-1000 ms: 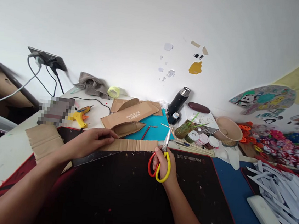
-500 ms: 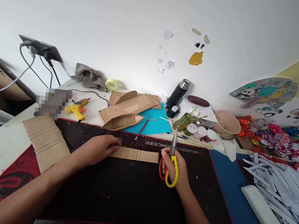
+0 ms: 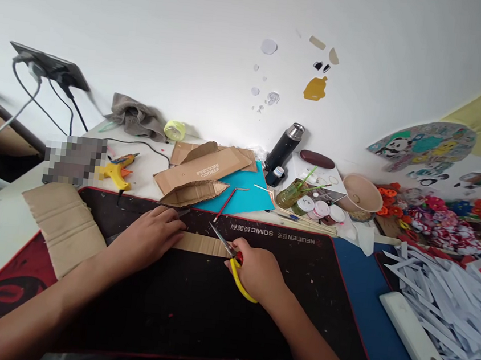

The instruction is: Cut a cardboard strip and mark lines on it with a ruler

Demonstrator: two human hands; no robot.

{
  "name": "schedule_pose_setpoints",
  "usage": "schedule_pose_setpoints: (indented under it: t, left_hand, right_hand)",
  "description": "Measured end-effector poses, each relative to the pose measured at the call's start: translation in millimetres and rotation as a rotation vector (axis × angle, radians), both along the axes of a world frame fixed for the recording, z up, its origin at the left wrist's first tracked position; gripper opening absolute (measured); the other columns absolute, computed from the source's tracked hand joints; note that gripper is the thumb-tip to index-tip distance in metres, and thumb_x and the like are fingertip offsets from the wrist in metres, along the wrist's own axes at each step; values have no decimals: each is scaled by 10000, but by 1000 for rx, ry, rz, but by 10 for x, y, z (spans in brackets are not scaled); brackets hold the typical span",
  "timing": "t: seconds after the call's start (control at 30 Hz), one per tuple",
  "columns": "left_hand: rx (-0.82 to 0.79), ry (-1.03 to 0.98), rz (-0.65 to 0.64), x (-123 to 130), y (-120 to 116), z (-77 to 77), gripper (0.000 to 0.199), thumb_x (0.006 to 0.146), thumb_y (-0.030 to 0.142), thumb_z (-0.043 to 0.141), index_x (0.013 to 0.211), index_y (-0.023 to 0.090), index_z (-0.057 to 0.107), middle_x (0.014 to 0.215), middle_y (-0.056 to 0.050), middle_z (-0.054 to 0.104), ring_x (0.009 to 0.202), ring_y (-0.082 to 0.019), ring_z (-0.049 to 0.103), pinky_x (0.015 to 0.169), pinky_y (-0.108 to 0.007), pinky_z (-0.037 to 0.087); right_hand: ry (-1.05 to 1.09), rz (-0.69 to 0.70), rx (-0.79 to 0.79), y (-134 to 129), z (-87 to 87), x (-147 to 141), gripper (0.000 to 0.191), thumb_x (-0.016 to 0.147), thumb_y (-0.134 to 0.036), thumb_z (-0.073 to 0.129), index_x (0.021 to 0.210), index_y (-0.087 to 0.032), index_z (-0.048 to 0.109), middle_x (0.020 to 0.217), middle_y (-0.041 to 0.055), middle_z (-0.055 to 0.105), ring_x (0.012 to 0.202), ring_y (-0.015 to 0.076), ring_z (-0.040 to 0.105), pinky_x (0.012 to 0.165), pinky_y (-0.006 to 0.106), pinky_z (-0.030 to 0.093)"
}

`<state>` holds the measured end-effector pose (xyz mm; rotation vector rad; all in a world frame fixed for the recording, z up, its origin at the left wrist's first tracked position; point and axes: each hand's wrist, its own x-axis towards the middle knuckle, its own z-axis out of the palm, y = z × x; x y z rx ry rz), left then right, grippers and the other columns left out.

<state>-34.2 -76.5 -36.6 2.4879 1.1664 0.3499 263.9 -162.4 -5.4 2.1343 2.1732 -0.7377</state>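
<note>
A: Layout, big to small?

B: Black Newmen/Somic desk mat [image 3: 191,318] first. PRESSURE COOKER cardboard panel [image 3: 200,171] past its far edge, torn corrugated offcut [image 3: 61,227] at its left end, boat-shaped cardboard shell [image 3: 194,193] in front of the panel.

A: Hands?

B: Left hand [image 3: 148,236] palm down over the left end of the corrugated cardboard strip [image 3: 201,243]. Can't tell if it pinches or only presses. Right hand [image 3: 260,274] clamped around the scissors [image 3: 230,249], red and yellow handles.

A: Strip position?

B: On the mat, between the hands. Long axis left-right. Lies right of the left hand, left of the right one. Right hand nearer the free end.

A: Blades vs strip?

B: Look together, slanting up-left across that right end, not square to it. Touching or just above: can't tell.

A: Anything smaller?

B: Red-handled craft knife [image 3: 226,202], beyond the strip, partly on the blue sheet [image 3: 249,201]. Neither hand on it.
</note>
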Motion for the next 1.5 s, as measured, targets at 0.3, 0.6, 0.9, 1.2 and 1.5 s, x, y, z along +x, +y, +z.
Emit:
schedule_pose_setpoints:
  t: [0.3,0.6,0.9,1.2,1.5]
  left_hand:
    - [20,-34,-168,-73,-89,-143,347,1095,475,592,1350,309,758,1261,-96,728,1162,-293,671,1047,-438,512]
    - [-66,-117,-179,-104,13,-174,390,1063,527,614,1314,280,780,1253,-108,724,1160,-297,678,1077,-450,540]
    - [-80,-124,-166,-76,-24,-153,379,1076,514,594,1305,270,772,1252,-106,721,1159,-299,676,1063,-464,525]
    - [-77,-85,-127,-208,-34,-113,637,1028,711,624,1501,286,652,1362,-112,696,1266,-335,630,1129,-492,496]
    - [-92,-121,-2,-630,76,172,628,979,799,630,1336,294,742,1310,-90,706,1297,-343,628,1143,-507,525]
  right_hand:
    - [25,-66,-19,-1,-43,6,305,1003,-370,772,1300,-306,754,1016,31,877,929,284,813,709,311,376]
    - [-57,-19,-76,54,56,-19,414,1016,-409,769,1416,-314,720,1072,59,880,973,303,816,699,321,366]
    - [-98,-8,-54,76,54,-21,311,1042,-385,755,1345,-314,750,1052,42,880,959,288,809,685,318,334]
    - [-71,-25,-34,41,1,-10,274,1041,-373,744,1308,-316,763,1039,28,878,926,275,801,673,318,326]
    - [-57,-28,-1,3,-45,20,275,1026,-351,749,1298,-325,773,1007,13,873,902,249,800,682,297,357]
